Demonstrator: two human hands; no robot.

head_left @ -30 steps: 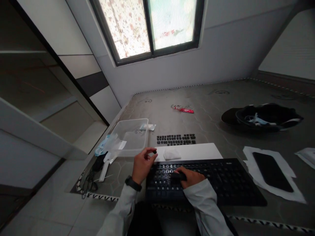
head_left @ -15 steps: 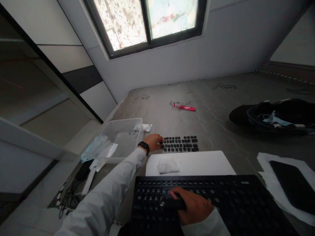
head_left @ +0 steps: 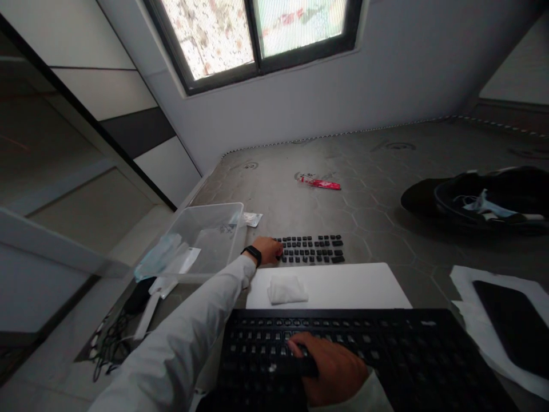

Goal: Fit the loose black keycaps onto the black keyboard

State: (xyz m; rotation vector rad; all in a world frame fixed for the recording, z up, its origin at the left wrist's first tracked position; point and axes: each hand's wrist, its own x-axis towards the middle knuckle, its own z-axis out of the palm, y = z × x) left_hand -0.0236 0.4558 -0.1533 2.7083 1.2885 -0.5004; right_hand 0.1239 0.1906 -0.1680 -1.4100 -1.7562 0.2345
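A black keyboard (head_left: 398,355) lies close in front of me, with keycaps off over part of it. My right hand (head_left: 332,366) rests above its middle, fingers wrapped round a dark, handle-like object (head_left: 295,366) whose kind I cannot make out. Beyond the keyboard, several loose black keycaps (head_left: 311,252) are laid out in rows. My left hand (head_left: 269,250), with a black watch at its wrist, reaches to the left end of these rows. Its fingers are pinched at a small black keycap (head_left: 279,257), partly hidden by them.
A white sheet (head_left: 351,283) with a folded tissue (head_left: 287,289) lies between keyboard and keycaps. Left stands a clear plastic box (head_left: 240,229), near tangled cables (head_left: 109,337). A red packet (head_left: 321,183) is farther back; a black cap (head_left: 422,197) and a phone (head_left: 510,326) are right.
My left hand has shifted slightly down over the left end of the keycap rows. My right hand, with the dark object, has moved slightly left. The view has tilted a little.
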